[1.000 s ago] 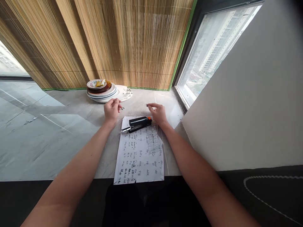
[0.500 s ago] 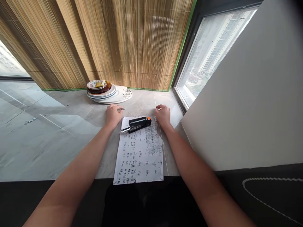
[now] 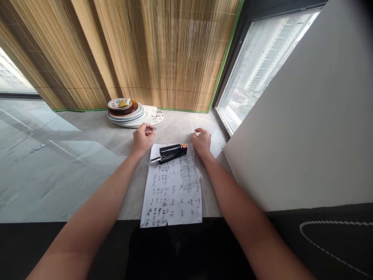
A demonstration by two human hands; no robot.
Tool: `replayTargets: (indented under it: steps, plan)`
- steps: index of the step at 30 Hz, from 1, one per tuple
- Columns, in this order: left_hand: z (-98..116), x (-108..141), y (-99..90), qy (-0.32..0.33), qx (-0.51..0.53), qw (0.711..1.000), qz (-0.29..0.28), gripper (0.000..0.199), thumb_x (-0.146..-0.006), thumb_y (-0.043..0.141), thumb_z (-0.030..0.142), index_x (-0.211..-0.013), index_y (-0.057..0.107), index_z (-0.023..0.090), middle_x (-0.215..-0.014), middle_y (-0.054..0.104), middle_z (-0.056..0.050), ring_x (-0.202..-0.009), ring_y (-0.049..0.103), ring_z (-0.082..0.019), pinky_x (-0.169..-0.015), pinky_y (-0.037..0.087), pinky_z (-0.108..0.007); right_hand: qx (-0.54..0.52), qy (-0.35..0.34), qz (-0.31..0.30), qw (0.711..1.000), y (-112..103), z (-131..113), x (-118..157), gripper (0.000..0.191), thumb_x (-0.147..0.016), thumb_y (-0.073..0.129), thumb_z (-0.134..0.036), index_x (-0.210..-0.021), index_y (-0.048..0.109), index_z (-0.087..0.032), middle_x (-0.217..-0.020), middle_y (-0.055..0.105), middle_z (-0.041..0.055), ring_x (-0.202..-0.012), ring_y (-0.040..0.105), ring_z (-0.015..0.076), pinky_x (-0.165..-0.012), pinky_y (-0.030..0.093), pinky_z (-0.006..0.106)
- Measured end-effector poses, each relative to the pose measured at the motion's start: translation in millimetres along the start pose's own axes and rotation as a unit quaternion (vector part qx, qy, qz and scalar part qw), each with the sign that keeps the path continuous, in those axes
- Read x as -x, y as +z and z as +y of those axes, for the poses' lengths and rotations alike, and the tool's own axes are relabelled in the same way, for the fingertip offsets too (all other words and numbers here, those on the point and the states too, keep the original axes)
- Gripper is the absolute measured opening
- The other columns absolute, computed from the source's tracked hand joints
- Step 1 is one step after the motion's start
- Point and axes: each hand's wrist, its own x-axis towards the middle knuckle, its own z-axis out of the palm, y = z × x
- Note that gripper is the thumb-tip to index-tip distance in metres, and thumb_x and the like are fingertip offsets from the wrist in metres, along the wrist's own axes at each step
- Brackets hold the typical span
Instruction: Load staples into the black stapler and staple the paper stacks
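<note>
My left hand (image 3: pixel 142 138) is closed in a pinch just above the counter, in front of the plates. Between its fingertips is a small grey strip of staples (image 3: pixel 154 128). My right hand (image 3: pixel 202 140) rests on the counter near the paper's far right corner, fingers loosely curled with a gap at the thumb, and nothing shows in it. Between and slightly nearer than the hands, a black stapler (image 3: pixel 171 153) with an orange end lies on its side, its metal tray sticking out to the left. Beneath it is a handwritten sheet of paper (image 3: pixel 166 186).
A stack of plates (image 3: pixel 128 119) stands on the grey marbled counter (image 3: pixel 72 171) behind my left hand. A bamboo blind (image 3: pixel 175 58) hangs along the back. To the right are a window (image 3: pixel 247 89) and a white wall panel (image 3: pixel 305 128). The paper overhangs the front edge.
My left hand has moved slightly right and turned, lifting the strip of staples a little. My right hand's fingers have loosened. The stapler and paper lie as before.
</note>
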Motion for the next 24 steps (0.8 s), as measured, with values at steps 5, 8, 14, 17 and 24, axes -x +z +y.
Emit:
replayTargets:
  steps: [5, 8, 14, 17, 24]
  plan:
    - [-4.4, -2.4, 1.1, -0.002, 0.008, 1.000, -0.010, 0.021, -0.088, 0.067, 0.031, -0.103, 0.075, 0.019, -0.087, 0.072, -0.004, -0.069, 0.069, -0.016, -0.069, 0.053, -0.028, -0.194, -0.182, -0.146, 0.953, -12.9, -26.8, 8.0, 0.043, -0.106, 0.047, -0.055, -0.098, 0.075, -0.023, -0.104, 0.077, 0.0069, -0.096, 0.069, 0.0234, -0.088, 0.054, 0.040]
    - [-4.7, -3.5, 2.0, -0.011, 0.025, 1.000, -0.011, 0.022, -0.094, 0.062, 0.037, -0.099, 0.074, 0.019, -0.084, 0.072, -0.004, -0.068, 0.068, -0.016, -0.066, 0.052, -0.027, -0.134, -0.365, -0.311, 0.867, -20.4, -41.8, 21.2, 0.039, -0.098, 0.066, -0.061, -0.111, 0.075, -0.025, -0.109, 0.077, 0.0061, -0.101, 0.069, 0.0240, -0.089, 0.052, 0.039]
    - [-2.8, -4.0, 2.7, -0.032, 0.058, 0.998, -0.006, 0.032, -0.101, 0.055, 0.041, -0.089, 0.073, 0.017, -0.084, 0.074, -0.006, -0.063, 0.065, -0.013, -0.057, 0.047, -0.025, -0.023, -0.413, -0.280, 0.866, -14.0, -42.1, 35.5, 0.029, -0.093, 0.078, -0.032, -0.120, 0.071, -0.025, -0.108, 0.077, 0.0071, -0.099, 0.069, 0.0255, -0.091, 0.050, 0.040]
    - [-1.4, -3.8, 2.2, -0.045, 0.093, 0.995, 0.001, 0.028, -0.099, 0.060, 0.039, -0.093, 0.076, 0.016, -0.085, 0.076, -0.007, -0.061, 0.064, -0.012, -0.057, 0.048, -0.025, -0.057, -0.371, -0.186, 0.908, -5.5, -33.9, 29.8, 0.027, -0.093, 0.076, -0.029, -0.119, 0.070, -0.024, -0.108, 0.077, 0.0079, -0.101, 0.069, 0.0270, -0.092, 0.051, 0.041]
    - [-2.6, -3.3, 4.0, -0.052, 0.150, 0.987, 0.001, 0.025, -0.094, 0.067, 0.036, -0.104, 0.081, 0.016, -0.087, 0.078, -0.008, -0.061, 0.063, -0.011, -0.061, 0.051, -0.024, -0.062, -0.240, -0.087, 0.965, 4.4, -23.4, 18.7, 0.026, -0.087, 0.078, -0.029, -0.111, 0.071, -0.024, -0.107, 0.076, 0.0079, -0.097, 0.070, 0.0283, -0.085, 0.055, 0.042]
